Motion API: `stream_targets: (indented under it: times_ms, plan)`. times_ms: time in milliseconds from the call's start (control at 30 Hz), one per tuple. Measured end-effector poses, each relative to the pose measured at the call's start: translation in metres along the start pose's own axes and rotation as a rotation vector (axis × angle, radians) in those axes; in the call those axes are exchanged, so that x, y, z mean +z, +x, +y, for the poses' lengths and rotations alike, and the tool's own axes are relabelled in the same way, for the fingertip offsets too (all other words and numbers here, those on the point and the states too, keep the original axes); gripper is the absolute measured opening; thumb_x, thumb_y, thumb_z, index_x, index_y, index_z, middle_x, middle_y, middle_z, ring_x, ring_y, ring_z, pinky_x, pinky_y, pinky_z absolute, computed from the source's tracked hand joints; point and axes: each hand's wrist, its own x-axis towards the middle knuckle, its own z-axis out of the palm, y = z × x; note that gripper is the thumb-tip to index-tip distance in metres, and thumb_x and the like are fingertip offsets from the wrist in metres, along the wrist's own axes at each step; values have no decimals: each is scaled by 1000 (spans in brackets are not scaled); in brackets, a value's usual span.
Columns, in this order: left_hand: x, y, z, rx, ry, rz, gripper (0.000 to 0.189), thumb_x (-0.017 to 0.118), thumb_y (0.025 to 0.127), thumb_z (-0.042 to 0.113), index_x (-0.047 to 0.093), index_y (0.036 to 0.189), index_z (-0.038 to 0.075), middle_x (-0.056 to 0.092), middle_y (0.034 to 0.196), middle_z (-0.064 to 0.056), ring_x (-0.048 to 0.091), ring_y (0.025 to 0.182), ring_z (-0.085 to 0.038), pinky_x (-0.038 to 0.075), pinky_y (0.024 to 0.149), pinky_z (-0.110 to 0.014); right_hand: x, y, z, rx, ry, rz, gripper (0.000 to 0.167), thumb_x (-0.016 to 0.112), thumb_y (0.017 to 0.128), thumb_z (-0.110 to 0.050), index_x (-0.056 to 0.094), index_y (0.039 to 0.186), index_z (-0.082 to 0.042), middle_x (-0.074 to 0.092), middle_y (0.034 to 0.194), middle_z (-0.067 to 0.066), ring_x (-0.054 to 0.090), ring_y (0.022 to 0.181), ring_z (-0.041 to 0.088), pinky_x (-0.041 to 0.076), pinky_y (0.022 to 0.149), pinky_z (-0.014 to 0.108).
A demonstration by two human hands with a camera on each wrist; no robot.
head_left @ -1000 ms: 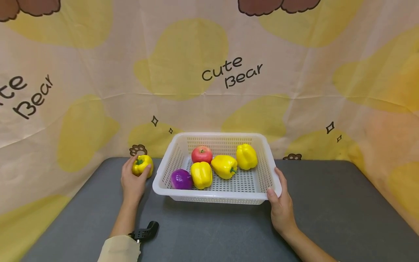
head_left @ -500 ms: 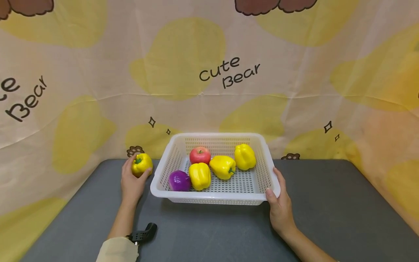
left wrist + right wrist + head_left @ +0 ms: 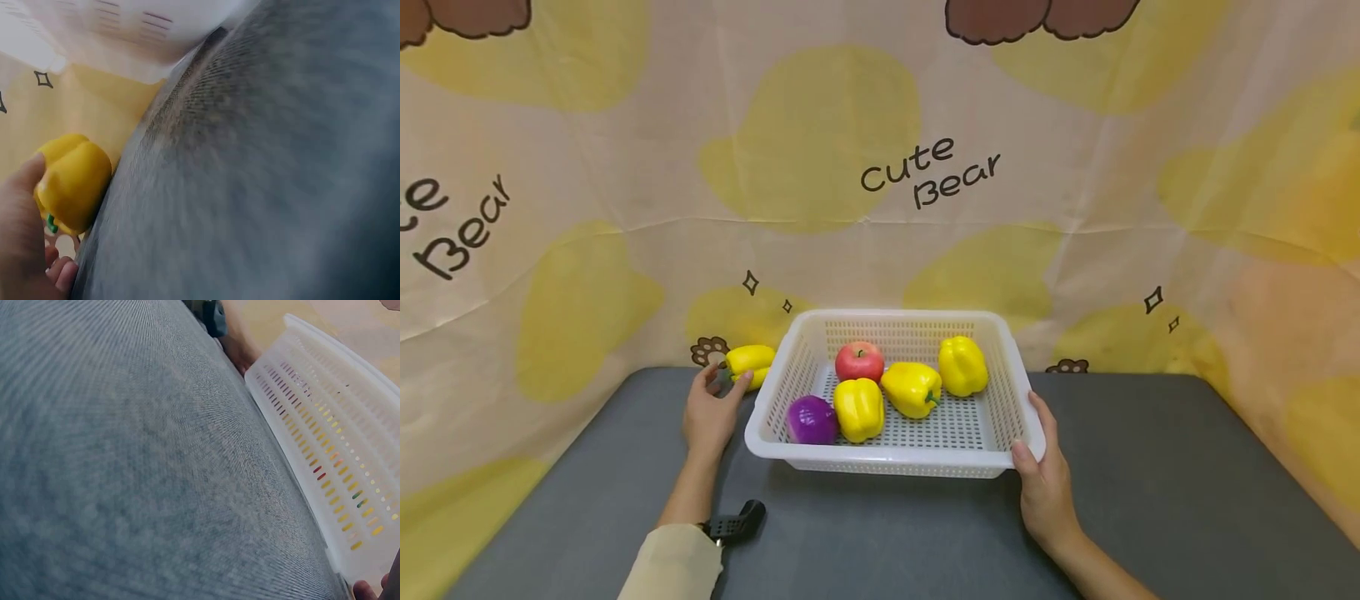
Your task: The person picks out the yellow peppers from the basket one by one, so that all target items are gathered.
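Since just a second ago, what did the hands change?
The loose yellow pepper shifted right, toward the basket, and turned: its stem now faces the left hand, whose fingers no longer cup its sides. The right hand still grips the basket, and the apple, purple vegetable and three other yellow peppers inside stayed put.

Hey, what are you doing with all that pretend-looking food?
A person's right hand holds the white basket by its near right corner. The left hand is at a yellow pepper outside the basket, on its left; whether it grips that pepper is hard to tell. Inside the basket are a red apple, a round purple thing and three more yellow peppers.
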Motion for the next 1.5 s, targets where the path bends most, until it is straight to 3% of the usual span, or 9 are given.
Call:
stream_targets:
  times_ms: [100, 267, 533, 667, 800, 967, 1067, 1267, 1500]
  plan:
    - [2, 2, 1, -12, 33, -15, 92, 63, 87, 68, 34, 157, 16, 46, 156, -16, 48, 141, -37, 35, 115, -58, 2, -4, 0, 3, -12, 5, 65, 46, 99, -15, 27, 160, -23, 52, 148, 22, 55, 114, -2, 43, 89, 5]
    - [-1, 1, 1, 7, 20, -8, 88, 69, 87, 61, 38, 155, 14, 55, 145, -21, 53, 130, -38, 40, 106, -57, 5, -6, -1, -17, 11, -3, 64, 46, 99, -15, 27, 160, -22, 52, 148, 22, 56, 116, -1, 43, 91, 6]
    - [2, 3, 7, 86, -34, 58, 81, 78, 84, 50, 48, 151, 16, 60, 139, -17, 56, 98, -28, 42, 79, -33, 2, -3, -1, -22, 24, 5, 64, 45, 99, -16, 26, 160, -22, 49, 151, 23, 54, 118, -3, 41, 93, 4]
    - [6, 4, 9, 139, -51, 88, 76, 82, 83, 41, 51, 148, 17, 58, 143, -18, 59, 108, -34, 47, 91, -44, 1, -2, -1, -21, 23, -2, 64, 45, 100, -16, 25, 160, -22, 48, 152, 22, 53, 118, -3, 42, 93, 4]
    - [6, 3, 13, 161, -9, 117, 74, 82, 81, 40, 54, 146, 17, 56, 144, -21, 52, 126, -41, 41, 105, -58, 1, -2, -1, -22, 20, -8, 64, 44, 100, -16, 24, 160, -22, 46, 153, 23, 53, 119, -3, 42, 93, 4]
    - [7, 3, 13, 157, 87, 150, 73, 81, 80, 43, 55, 145, 20, 55, 140, -23, 49, 121, -43, 40, 100, -59, 0, -1, 0, -21, 25, -10, 63, 44, 100, -17, 24, 160, -22, 45, 154, 23, 53, 120, -3, 41, 93, 3]
    - [8, 2, 14, 182, 108, 112, 72, 78, 83, 42, 52, 147, 18, 52, 142, -23, 49, 123, -43, 41, 103, -59, 0, 0, 0, -17, 19, -11, 63, 44, 101, -17, 24, 160, -23, 45, 154, 23, 53, 120, -3, 41, 93, 3]
    - [9, 2, 14, 224, 71, -56, 65, 60, 97, 30, 36, 156, 15, 36, 154, -23, 43, 134, -42, 35, 115, -62, -1, 0, -1, -1, -1, -16, 64, 44, 101, -18, 23, 161, -24, 44, 155, 21, 53, 121, 1, 41, 93, 4]
    - [11, 4, 11, 247, 9, 8, 61, 64, 98, 29, 43, 153, 13, 36, 157, -24, 37, 143, -44, 29, 120, -62, 0, 1, 1, 0, 11, -9, 64, 44, 101, -16, 24, 160, -23, 45, 155, 21, 53, 122, 1, 42, 93, 4]
